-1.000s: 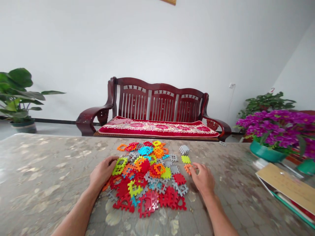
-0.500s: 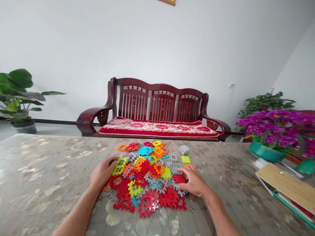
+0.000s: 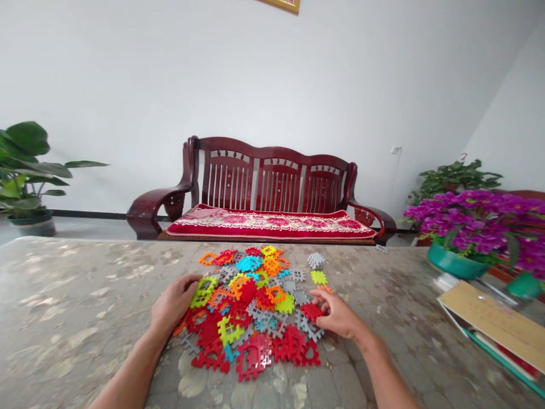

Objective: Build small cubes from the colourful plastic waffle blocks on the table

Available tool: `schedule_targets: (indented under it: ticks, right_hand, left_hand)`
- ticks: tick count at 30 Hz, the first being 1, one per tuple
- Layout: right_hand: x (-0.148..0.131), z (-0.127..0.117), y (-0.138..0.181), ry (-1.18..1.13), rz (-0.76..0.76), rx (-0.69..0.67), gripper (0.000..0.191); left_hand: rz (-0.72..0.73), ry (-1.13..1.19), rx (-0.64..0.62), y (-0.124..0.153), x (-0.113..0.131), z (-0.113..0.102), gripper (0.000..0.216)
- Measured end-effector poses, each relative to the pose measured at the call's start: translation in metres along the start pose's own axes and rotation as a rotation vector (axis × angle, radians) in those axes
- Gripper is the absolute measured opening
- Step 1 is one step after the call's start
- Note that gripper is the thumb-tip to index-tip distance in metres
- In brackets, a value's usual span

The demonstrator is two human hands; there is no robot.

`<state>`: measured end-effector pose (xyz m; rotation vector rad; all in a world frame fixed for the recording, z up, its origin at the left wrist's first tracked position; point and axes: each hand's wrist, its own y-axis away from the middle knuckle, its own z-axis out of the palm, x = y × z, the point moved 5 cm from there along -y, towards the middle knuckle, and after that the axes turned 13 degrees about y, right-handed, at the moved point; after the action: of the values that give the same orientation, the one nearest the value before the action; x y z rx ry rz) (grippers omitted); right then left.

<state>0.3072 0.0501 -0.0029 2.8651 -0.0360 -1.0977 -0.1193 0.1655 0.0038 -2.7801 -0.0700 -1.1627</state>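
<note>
A heap of interlocking plastic puzzle tiles with toothed edges, in red, orange, lime, blue and grey, lies on the table. My right hand [image 3: 338,315] is at the heap's right side, thumb and fingers closed on a flat red square tile [image 3: 311,311], which sits slightly tilted above grey tiles [image 3: 310,328]. On the left side, my left hand [image 3: 172,304] rests with loosely bent fingers against a lime window-shaped tile [image 3: 203,292]; its fingertips are partly hidden. Close to my right hand are an orange tile [image 3: 326,289], a lime square tile [image 3: 319,277] and stacked grey tiles [image 3: 316,261].
The patterned table [image 3: 93,307] runs across the view. Purple flowers in a green pot [image 3: 457,261] and a brown folder [image 3: 496,312] stand at the right. One grey tile [image 3: 381,248] lies by the far edge. Behind is a wooden bench [image 3: 276,153]; a leafy plant [image 3: 29,176] is at left.
The red square tile has shifted slightly right, away from the heap, with my right hand closed on it. My left hand stays beside the lime tile. The view has tilted a little.
</note>
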Motion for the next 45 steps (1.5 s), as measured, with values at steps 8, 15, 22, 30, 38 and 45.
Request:
schedule_targets:
  ticks: [8, 15, 22, 30, 38, 45]
  right_hand:
    - [0.029, -0.041, -0.002, -0.314, 0.071, 0.287, 0.066]
    - [0.054, -0.063, -0.016, -0.358, 0.163, 0.479, 0.063]
    - [0.031, -0.051, 0.002, -0.597, 0.084, 0.228, 0.056]
    - [0.061, -0.069, -0.006, -0.500, 0.190, 0.515, 0.065]
    - [0.090, -0.089, -0.053, 0.078, 0.281, 0.662, 0.063]
    - [0.094, -0.077, -0.052, 0.349, 0.252, 0.685, 0.044]
  left_hand:
    - [-0.009, 0.002, 0.018, 0.001, 0.000, -0.001, 0.039]
    - [-0.012, 0.012, 0.023, 0.003, 0.003, -0.003, 0.038]
    - [0.009, 0.021, 0.023, 0.001, 0.001, -0.002, 0.038]
    - [-0.016, 0.020, 0.012, 0.002, 0.003, -0.003, 0.039]
    - [0.001, 0.010, 0.013, -0.001, -0.002, -0.001, 0.040]
    - [0.012, 0.017, 0.021, -0.002, -0.004, 0.000, 0.038]
